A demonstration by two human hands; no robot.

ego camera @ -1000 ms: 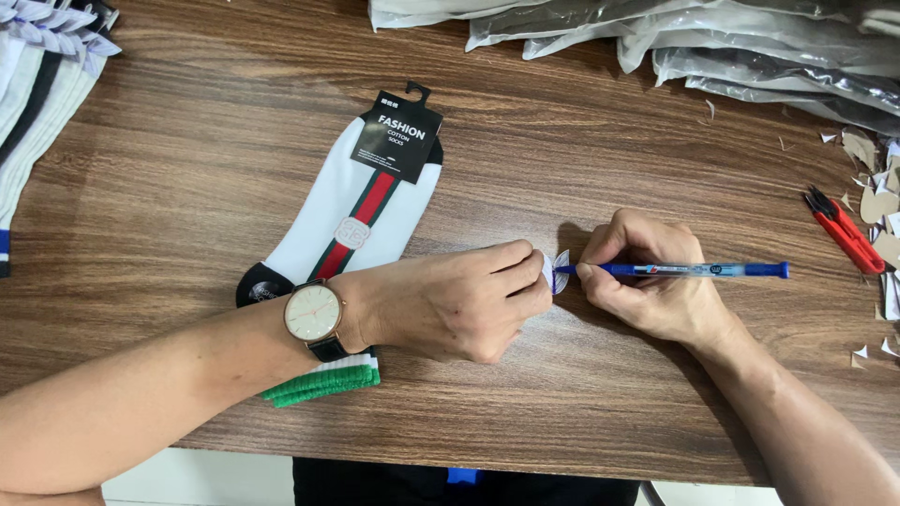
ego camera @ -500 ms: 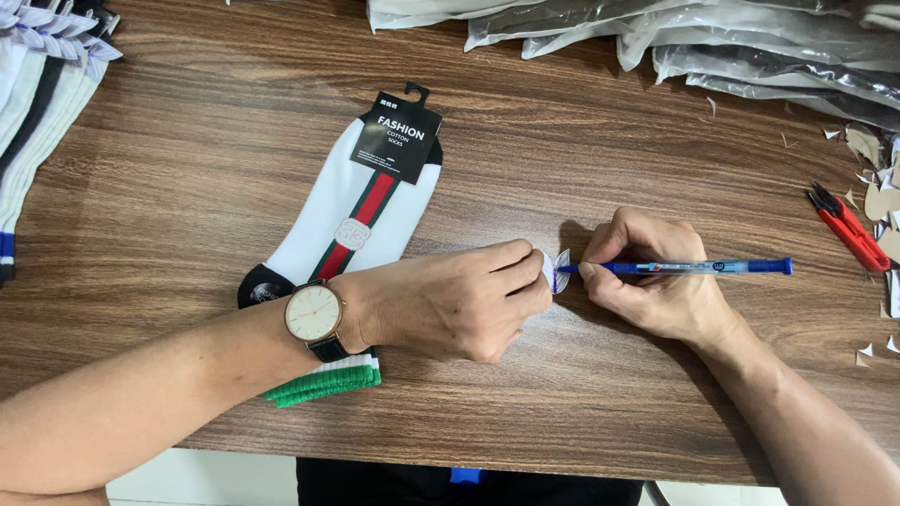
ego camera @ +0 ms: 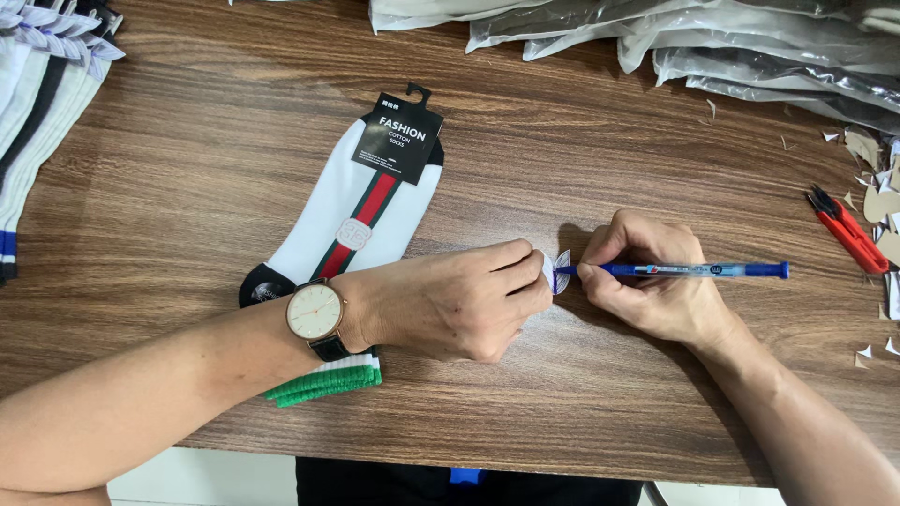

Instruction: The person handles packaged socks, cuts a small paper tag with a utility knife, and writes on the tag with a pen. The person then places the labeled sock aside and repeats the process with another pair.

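My left hand (ego camera: pixel 459 300), with a wristwatch (ego camera: pixel 315 314) on the wrist, pinches a small white paper tag (ego camera: pixel 555 272) on the wooden table (ego camera: pixel 216 206). My right hand (ego camera: pixel 652 276) grips a blue pen (ego camera: pixel 694 270) lying almost level, its tip touching the tag. Under my left forearm lies a white sock pair (ego camera: pixel 352 215) with a red and green stripe, a black card header and a green cuff (ego camera: pixel 328 382).
A stack of striped socks (ego camera: pixel 42 103) sits at the far left. Clear plastic bags (ego camera: pixel 675 37) are heaped along the far edge. Red cutters (ego camera: pixel 847 230) and paper scraps (ego camera: pixel 881 201) lie at the right. The table's near edge runs along the bottom.
Both hands stay almost still; the pen tip has shifted only slightly against the tag.
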